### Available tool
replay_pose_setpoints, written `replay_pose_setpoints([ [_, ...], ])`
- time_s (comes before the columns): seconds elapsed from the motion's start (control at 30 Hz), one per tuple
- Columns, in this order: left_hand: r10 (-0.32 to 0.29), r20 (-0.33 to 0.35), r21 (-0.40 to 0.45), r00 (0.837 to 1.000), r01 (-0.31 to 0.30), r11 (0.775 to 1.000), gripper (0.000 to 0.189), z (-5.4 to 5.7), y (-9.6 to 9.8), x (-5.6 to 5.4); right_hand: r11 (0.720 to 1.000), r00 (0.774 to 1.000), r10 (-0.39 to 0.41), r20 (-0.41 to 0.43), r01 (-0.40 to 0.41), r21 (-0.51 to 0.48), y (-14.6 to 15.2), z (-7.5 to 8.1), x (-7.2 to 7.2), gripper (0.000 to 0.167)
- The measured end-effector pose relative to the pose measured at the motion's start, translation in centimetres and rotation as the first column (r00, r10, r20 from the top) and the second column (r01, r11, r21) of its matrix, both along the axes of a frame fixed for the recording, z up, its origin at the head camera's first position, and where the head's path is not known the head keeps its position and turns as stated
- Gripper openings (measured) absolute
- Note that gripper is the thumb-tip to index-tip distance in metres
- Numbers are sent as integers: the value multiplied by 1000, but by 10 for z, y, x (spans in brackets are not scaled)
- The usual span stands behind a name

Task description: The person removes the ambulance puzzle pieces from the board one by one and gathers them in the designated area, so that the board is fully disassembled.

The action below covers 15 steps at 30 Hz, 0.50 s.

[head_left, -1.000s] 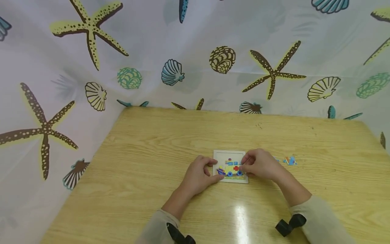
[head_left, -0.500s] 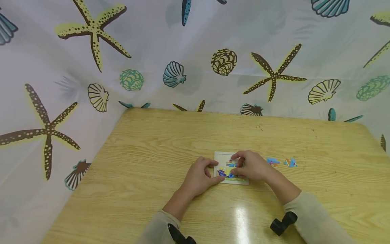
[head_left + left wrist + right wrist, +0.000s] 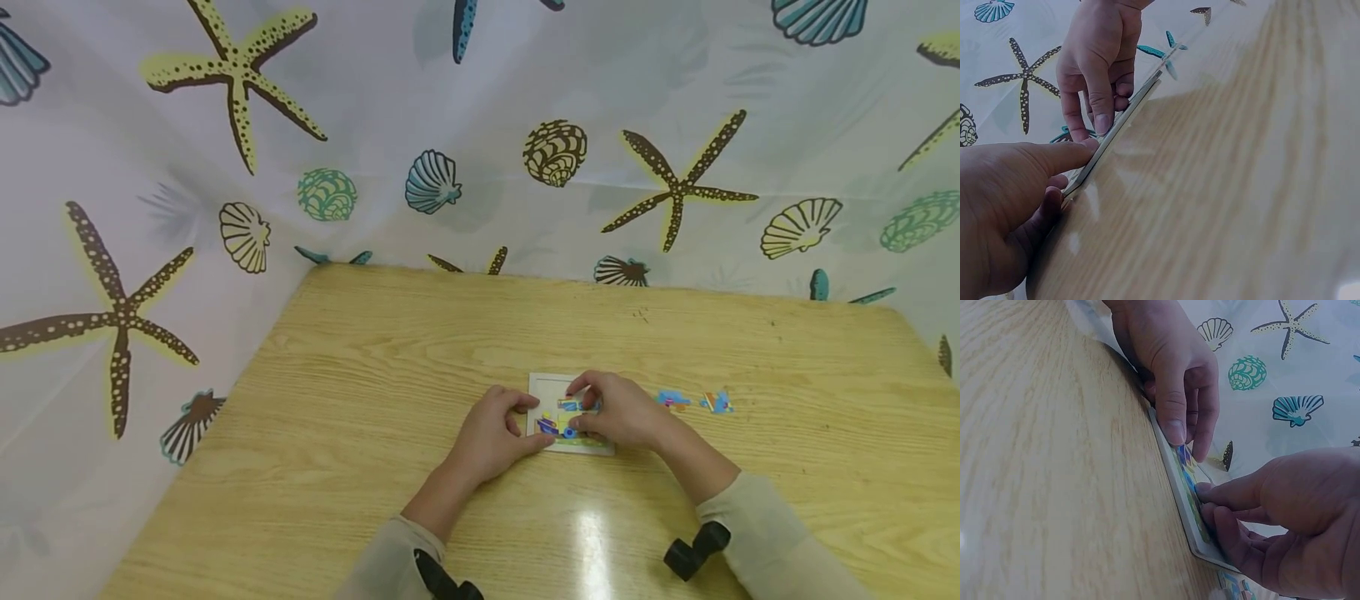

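A small white-rimmed puzzle board (image 3: 551, 386) lies flat on the table, with a toy-like ambulance picture (image 3: 567, 407) built of colourful pieces inside it. Along the board's left side, my left hand (image 3: 491, 433) holds the edge, thumb at the lower left corner and forefinger higher up. From the right, my right hand (image 3: 622, 408) reaches over the board, its thumb and forefinger set around a puzzle piece of the ambulance. That hand hides the picture's right part. In the right wrist view, both thumbs rest on the picture close to the board's front rim (image 3: 1177, 490).
Two loose puzzle pieces or small clusters, one blue and pink (image 3: 672, 400), one blue and orange (image 3: 717, 402), lie right of the board. The wooden table (image 3: 420, 333) meets a white cloth (image 3: 495, 92) printed with starfish and shells. Black wrist devices (image 3: 697, 552) sit on the sleeves.
My right hand has moved left from the board's right edge to over the ambulance, with thumb and forefinger spread wider. The blue and pink piece has come into full view. My left hand stays put.
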<state>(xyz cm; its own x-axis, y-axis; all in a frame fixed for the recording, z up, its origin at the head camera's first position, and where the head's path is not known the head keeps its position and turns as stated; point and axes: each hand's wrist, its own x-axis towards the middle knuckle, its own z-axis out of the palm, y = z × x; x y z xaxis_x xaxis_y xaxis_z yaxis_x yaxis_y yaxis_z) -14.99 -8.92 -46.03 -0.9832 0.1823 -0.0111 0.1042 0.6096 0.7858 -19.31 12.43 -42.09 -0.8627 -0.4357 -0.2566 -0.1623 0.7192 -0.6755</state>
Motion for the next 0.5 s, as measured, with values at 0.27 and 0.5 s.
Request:
replay_pose_setpoints([
  [0.27, 2, -16, 3, 1000, -2, 1000, 49, 0, 1, -1, 1000, 998, -8, -60, 9, 6, 1, -1, 0, 39],
  [0.5, -1, -20, 14, 1000, 1, 1000, 49, 0, 1, -1, 994, 998, -38, -54, 32, -104, 1, -2, 4, 33],
])
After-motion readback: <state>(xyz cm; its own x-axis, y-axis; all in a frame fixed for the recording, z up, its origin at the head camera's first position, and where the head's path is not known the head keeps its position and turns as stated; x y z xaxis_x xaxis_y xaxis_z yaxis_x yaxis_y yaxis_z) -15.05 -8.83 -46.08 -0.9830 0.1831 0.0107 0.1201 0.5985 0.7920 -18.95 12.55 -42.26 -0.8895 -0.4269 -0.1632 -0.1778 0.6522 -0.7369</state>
